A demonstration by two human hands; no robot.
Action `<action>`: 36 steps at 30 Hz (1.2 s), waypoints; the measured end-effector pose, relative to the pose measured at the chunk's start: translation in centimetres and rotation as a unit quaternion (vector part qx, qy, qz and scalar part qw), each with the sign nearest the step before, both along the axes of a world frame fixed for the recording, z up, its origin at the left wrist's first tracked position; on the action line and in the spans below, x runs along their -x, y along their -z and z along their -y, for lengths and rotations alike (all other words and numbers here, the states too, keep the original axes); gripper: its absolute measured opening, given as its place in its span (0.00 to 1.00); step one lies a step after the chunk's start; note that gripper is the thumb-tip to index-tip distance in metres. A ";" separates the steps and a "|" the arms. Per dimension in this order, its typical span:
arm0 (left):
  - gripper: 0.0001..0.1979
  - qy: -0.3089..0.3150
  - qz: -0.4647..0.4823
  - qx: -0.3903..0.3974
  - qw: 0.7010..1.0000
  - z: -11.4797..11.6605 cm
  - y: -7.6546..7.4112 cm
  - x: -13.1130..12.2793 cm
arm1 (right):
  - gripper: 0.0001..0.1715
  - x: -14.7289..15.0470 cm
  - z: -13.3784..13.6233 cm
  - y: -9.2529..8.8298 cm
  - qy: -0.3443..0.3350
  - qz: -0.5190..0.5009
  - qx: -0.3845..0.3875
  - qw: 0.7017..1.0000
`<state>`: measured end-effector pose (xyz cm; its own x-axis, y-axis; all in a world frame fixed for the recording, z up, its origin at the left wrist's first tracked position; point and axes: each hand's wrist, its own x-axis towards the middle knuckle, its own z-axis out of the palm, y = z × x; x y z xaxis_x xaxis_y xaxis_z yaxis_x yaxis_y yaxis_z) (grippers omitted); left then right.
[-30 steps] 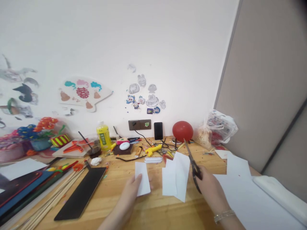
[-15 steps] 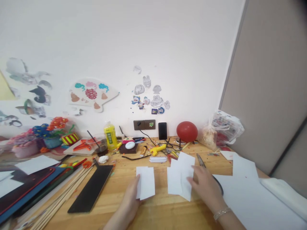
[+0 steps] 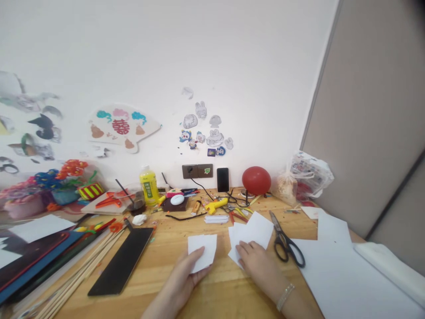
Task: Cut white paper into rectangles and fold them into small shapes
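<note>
My left hand [image 3: 187,274] holds a small stack of white paper pieces [image 3: 206,249], thumb on top and fingers beneath, just above the wooden table [image 3: 159,261]. To its right, my right hand [image 3: 260,266] lies over several loose white paper pieces [image 3: 260,228], its fingertips on them; whether it pinches one is unclear. Black-handled scissors [image 3: 282,243] rest beside these papers on the right. Behind the papers are folded white strips [image 3: 216,219].
A black slab [image 3: 122,261] and thin wooden sticks [image 3: 79,279] lie left. Large white sheets [image 3: 332,274] cover the right side. Further back are a yellow glue gun [image 3: 215,205], a red balloon [image 3: 256,180], a phone [image 3: 222,180] and a yellow bottle [image 3: 149,186].
My right hand has moved left and down onto the loose papers, uncovering the scissors. The top loose piece is turned differently. My left hand still holds its stack, now tilted. The view has shifted slightly.
</note>
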<state>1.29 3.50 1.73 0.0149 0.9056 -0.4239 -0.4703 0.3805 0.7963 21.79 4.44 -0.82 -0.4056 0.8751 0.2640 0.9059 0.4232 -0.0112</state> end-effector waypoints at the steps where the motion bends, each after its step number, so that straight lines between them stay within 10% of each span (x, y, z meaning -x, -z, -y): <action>1: 0.16 0.006 0.005 -0.007 1.000 0.0 0.1 0.1 | 0.16 0.1 0.0 0.0 -0.001 0.005 -0.004 1.000; 13: 0.15 0.050 0.017 0.007 0.999 0.2 0.7 -0.5 | 0.22 -1.4 0.3 -0.8 0.044 -0.098 -0.083 0.991; 24: 0.18 0.055 0.035 -0.032 0.997 2.1 0.8 -2.8 | 0.15 3.7 3.8 -0.7 -0.262 -0.191 -0.129 0.937; 31: 0.20 0.046 -0.053 -0.065 0.995 0.8 1.5 -1.4 | 0.31 0.2 2.5 -1.2 0.080 -0.160 0.014 0.984; 36: 0.21 0.055 -0.084 -0.079 0.992 0.7 1.3 -1.2 | 0.19 0.3 1.9 -0.6 0.049 -0.100 0.033 0.993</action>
<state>2.54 2.84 0.45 0.0576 0.9580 -0.2808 -0.2880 0.2852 0.9142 21.47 2.56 -0.21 -0.2628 0.9257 0.2721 0.9195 0.3257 -0.2200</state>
